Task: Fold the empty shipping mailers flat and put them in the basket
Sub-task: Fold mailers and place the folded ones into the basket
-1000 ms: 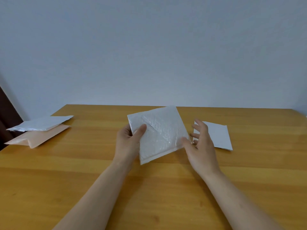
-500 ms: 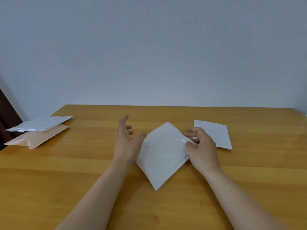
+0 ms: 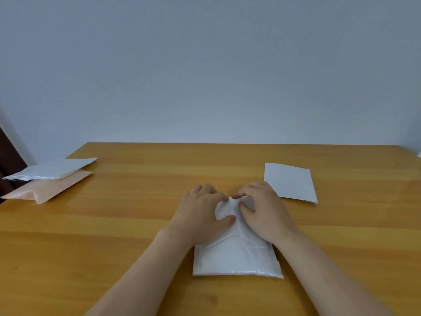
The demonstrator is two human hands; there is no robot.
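A white bubble mailer (image 3: 237,258) lies on the wooden table (image 3: 127,224) in front of me, its near edge square to me. My left hand (image 3: 202,213) and my right hand (image 3: 262,210) sit side by side on its far end. Fingers and thumbs of both hands pinch the far edge, which bunches up between them. A flat white mailer (image 3: 290,182) lies to the right. At the far left a silver-white mailer (image 3: 52,169) lies on top of a peach mailer (image 3: 45,189). No basket is in view.
A pale wall stands behind the table's far edge. A dark strip shows at the left border beside the stacked mailers.
The bubble mailer went from held up in the air to lying on the table, turned square to me. Both hands moved onto its far end and now pinch that edge.
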